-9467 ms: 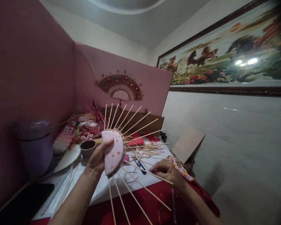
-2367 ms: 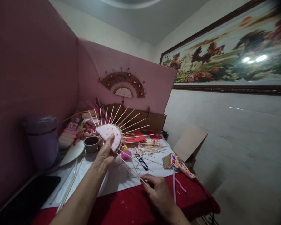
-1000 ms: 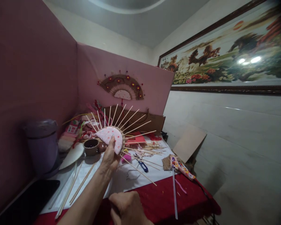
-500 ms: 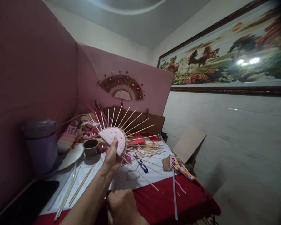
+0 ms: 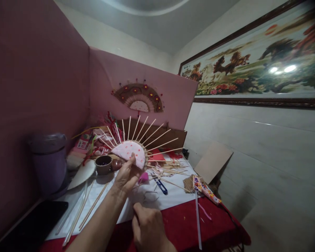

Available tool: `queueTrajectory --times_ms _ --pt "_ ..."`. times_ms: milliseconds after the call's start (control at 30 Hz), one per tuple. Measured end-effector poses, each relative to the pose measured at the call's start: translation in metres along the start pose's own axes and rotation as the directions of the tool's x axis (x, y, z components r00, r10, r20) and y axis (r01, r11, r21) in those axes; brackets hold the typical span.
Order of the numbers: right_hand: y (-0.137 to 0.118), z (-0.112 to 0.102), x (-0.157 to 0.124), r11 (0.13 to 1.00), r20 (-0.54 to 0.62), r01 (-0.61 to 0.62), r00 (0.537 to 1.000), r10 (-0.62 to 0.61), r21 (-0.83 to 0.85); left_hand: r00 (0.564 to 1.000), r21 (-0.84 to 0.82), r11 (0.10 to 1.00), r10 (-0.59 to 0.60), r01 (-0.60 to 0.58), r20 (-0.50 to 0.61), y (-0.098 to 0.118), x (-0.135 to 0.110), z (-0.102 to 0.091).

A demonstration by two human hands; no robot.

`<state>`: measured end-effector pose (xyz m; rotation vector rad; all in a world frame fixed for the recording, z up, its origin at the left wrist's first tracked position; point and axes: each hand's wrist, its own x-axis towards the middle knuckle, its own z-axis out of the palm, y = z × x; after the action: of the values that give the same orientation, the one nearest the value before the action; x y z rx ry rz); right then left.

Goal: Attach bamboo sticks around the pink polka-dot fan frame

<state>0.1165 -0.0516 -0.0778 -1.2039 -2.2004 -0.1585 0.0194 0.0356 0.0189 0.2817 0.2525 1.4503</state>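
Observation:
My left hand grips a half-round fan base, its thumb pressed on the pink, red-dotted face. Thin wooden sticks radiate from the curved brown edge of the base. The fan is held up over the white-covered part of the table. Lower down, near the red cloth, my right hand is closed with its back to me. Its curled fingers hide whatever may be inside. Blue-handled scissors lie to the right of my left hand, close to a small magenta piece.
A decorated brown fan hangs on the pink panel. Left are a purple bin, a dark cup, a glue stick and a black phone-like slab. A floral-covered glue gun lies right. Loose sticks are scattered behind.
The fan has turned slightly clockwise in my left hand and shifted a little right. My right hand has moved right and slightly down in the picture. The view has shifted slightly.

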Motion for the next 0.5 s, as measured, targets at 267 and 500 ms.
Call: queueTrajectory --times_ms 267,500 --pt "0.0014 -0.0055 0.0047 0.999 -0.039 0.016 0.999 -0.017 -0.050 0.999 -0.056 0.998 -0.001 -0.001 -0.034 -0.0008 0.0000 -0.0004" --pt "0.0047 0.0011 0.0068 0.992 0.097 -0.005 0.995 0.017 -0.126 0.996 -0.052 0.998 0.029 -0.034 -0.088 -0.0033 0.0004 0.0014"
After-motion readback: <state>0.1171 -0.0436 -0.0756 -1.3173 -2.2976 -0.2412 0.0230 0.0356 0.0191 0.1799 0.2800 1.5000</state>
